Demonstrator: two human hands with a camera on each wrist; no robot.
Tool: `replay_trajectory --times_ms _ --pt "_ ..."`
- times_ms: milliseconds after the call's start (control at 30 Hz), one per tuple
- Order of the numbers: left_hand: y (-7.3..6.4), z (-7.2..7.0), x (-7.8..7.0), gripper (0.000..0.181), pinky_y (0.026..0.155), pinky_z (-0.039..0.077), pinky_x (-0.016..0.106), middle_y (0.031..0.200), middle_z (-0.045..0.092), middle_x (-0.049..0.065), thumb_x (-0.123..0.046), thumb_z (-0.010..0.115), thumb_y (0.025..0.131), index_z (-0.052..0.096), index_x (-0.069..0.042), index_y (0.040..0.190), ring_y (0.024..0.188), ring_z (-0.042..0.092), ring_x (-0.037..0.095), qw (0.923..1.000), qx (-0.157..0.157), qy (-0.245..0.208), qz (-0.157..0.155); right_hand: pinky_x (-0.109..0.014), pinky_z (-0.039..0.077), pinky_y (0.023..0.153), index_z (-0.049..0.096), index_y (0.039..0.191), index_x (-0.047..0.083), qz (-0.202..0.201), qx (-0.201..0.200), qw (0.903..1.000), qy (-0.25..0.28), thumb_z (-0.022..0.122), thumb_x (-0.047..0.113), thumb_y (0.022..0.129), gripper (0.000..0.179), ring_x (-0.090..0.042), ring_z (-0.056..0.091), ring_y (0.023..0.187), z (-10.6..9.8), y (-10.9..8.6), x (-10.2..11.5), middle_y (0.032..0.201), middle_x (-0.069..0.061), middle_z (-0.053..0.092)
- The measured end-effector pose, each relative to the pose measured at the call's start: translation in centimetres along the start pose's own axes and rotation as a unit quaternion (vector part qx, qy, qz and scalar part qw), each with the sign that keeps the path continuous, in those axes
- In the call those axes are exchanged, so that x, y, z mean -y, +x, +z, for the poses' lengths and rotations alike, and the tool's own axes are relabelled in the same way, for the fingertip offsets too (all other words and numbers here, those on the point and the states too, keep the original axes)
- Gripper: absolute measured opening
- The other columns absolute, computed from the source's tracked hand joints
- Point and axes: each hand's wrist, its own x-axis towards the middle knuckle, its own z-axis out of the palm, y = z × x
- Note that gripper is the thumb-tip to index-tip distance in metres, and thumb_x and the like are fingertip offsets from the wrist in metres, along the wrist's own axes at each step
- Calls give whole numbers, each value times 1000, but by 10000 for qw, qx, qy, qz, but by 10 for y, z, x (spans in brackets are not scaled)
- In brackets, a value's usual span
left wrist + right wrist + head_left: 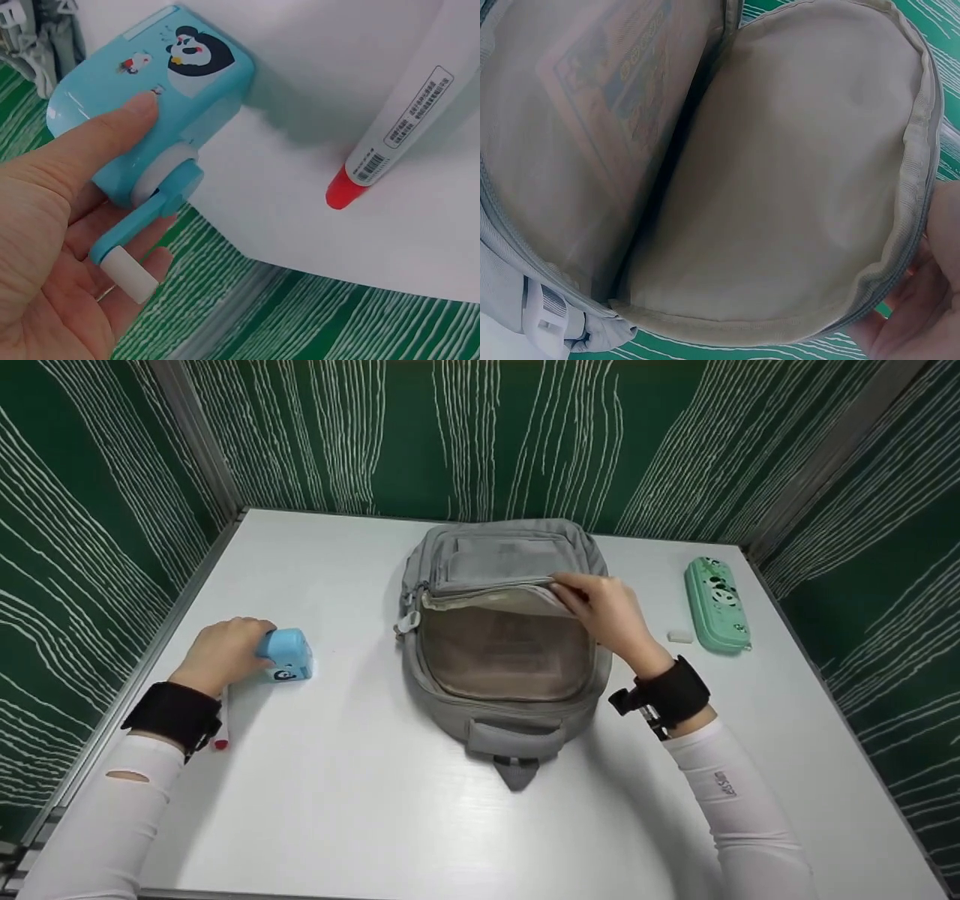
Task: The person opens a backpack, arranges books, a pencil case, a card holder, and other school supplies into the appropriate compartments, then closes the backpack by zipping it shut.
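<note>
A grey backpack (517, 720) lies on the white table with its front flap pulled open. My right hand (607, 611) pinches the edge of that flap (795, 172) and holds it up; a faint printed sheet shows behind the lining in the right wrist view. On the left, my left hand (229, 652) grips a light blue pencil sharpener (161, 82) with a panda print and a hand crank (150, 214). Thumb on its printed face, other fingers behind it. Close to that hand lies a white marker (405, 112) with a red end.
A green panda pencil case (718, 604) lies at the table's right side, with a small white eraser (680, 637) beside it. Green walls with white wavy lines (465, 442) enclose the table (360, 825) at the back and both sides.
</note>
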Motion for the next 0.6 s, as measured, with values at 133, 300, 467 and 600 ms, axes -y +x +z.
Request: replay_trajectory --times_ms 133,300,467,600 --pt "2 -2 -11 48 94 55 62 120 71 30 -13 82 84 66 9 125 109 69 47 9998 28 -175 58 -54 58 83 76 119 8 -3 6 10000 -1 63 20 103 25 -35 76 91 0 0 0 112 -17 78" --pt "7 -4 -36 53 96 56 60 123 71 29 -18 83 85 65 9 128 112 70 46 9982 5 -540 268 -54 57 78 76 119 7 27 11 9999 -104 63 20 102 25 -36 75 87 1 0 1 109 -17 79" --pt "15 -1 -64 55 93 58 56 123 73 25 -25 82 87 65 6 129 110 71 39 9917 120 -1191 467 -57 57 79 77 117 8 10 -61 9999 -155 65 20 101 23 -37 76 89 2 0 1 108 -17 79" --pt "21 4 -86 57 95 58 52 122 74 22 -29 81 88 65 4 132 111 72 35 9810 297 -1852 496 -58 57 79 77 116 9 -35 -96 9998 -165 65 19 101 22 -37 76 90 3 0 1 108 -16 79"
